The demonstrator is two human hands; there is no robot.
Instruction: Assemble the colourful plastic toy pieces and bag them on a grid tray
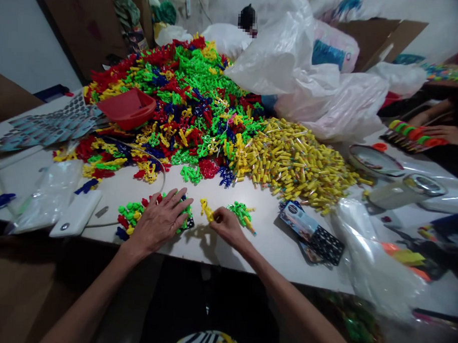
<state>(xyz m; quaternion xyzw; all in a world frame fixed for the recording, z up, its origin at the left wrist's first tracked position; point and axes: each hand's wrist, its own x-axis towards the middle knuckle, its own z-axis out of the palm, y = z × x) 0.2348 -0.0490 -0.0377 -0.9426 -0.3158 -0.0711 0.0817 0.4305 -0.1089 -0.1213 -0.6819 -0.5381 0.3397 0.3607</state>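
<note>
My left hand [160, 220] lies flat with fingers spread on a small heap of green, red and blue plastic toy pieces [130, 214] near the table's front edge. My right hand [226, 226] is closed in a pinch on a yellow toy piece [206, 208], held just above the white table [271, 238]. A green piece with a yellow tube [241, 212] lies just right of that hand. Behind both hands rises a big pile of mixed coloured toy pieces [179, 94], and to its right a pile of yellow wrapped tubes [297, 161].
A red bowl [128, 108] sits in the big pile. Printed cards [311, 232] lie at the right, a white device [76, 213] and clear bags [48, 195] at the left. Large plastic bags [311, 79] stand behind. Another person's hand [442, 134] works at the far right.
</note>
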